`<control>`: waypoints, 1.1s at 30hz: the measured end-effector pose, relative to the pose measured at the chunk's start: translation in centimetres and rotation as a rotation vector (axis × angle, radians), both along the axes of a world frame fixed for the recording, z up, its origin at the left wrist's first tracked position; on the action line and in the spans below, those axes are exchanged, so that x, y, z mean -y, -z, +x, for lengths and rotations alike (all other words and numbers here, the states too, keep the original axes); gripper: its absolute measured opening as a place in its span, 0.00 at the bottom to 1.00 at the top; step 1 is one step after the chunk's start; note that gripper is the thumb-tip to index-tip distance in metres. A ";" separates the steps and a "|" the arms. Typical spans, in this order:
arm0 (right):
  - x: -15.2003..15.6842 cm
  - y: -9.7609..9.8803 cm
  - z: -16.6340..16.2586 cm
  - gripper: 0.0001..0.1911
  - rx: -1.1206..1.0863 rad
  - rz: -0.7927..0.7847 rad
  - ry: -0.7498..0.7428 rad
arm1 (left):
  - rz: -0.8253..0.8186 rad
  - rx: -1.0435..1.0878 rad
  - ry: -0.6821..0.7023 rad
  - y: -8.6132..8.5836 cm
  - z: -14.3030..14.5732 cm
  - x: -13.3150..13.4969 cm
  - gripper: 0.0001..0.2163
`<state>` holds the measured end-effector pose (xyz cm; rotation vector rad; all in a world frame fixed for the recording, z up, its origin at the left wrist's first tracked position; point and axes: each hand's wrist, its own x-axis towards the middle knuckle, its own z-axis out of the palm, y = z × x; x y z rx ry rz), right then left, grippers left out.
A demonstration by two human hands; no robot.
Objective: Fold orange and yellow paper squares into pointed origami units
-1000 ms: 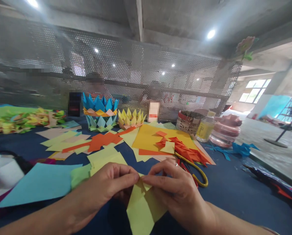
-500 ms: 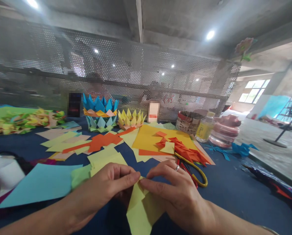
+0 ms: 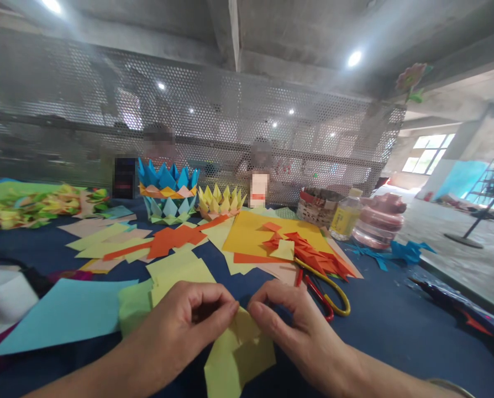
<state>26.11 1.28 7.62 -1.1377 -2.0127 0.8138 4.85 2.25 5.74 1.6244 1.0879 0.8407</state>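
Observation:
A sheet of pale yellow paper point(image 3: 241, 354), partly folded, hangs between my two hands near the front of the table. Its top edge is pinched between the thumb and fingers of my left hand point(image 3: 193, 318). My right hand point(image 3: 299, 320) has its thumb and curled fingers closed at the upper right edge of the same paper. Behind my left hand lie more yellow sheets point(image 3: 180, 271), a green sheet point(image 3: 135, 304) and a light blue sheet point(image 3: 68, 315). Scissors point(image 3: 341, 304) with yellow and red handles rest just beyond my right hand.
Folded paper crowns, one blue point(image 3: 168, 190) and one yellow point(image 3: 222, 203), stand at the back. Orange folded pieces point(image 3: 313, 254) lie on a yellow-orange sheet point(image 3: 247, 235). A basket point(image 3: 319, 204), a bottle point(image 3: 346, 215), a pink jug point(image 3: 379, 221) and a glue gun point(image 3: 458, 307) are to the right.
My right hand's fingers have curled in and pulled back slightly from the paper's top, showing more of its right side. The paper has shifted slightly left.

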 end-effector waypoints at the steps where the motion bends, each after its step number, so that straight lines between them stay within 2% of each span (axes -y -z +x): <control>1: 0.0 0.1 -0.1 0.19 0.003 -0.043 -0.001 | 0.018 -0.010 0.001 0.0 0.0 0.1 0.18; 6: 0.3 0.4 -0.6 0.16 -0.003 -0.150 0.000 | 0.086 -0.036 -0.016 -0.2 0.0 0.2 0.18; 12: 0.2 0.6 -0.5 0.18 -0.067 -0.201 -0.018 | 0.155 -0.083 -0.031 -0.3 0.0 0.1 0.18; 22: 0.2 0.4 -0.3 0.14 -0.044 -0.160 -0.009 | 0.238 -0.170 -0.041 -0.1 -0.1 0.6 0.20; 29: -0.3 0.4 -0.3 0.21 -0.106 -0.223 0.052 | 0.218 -0.115 -0.055 0.4 -0.5 0.1 0.25; 33: -0.6 0.9 -0.1 0.22 -0.129 -0.188 0.017 | 0.176 -0.068 -0.069 0.3 -0.6 -0.1 0.26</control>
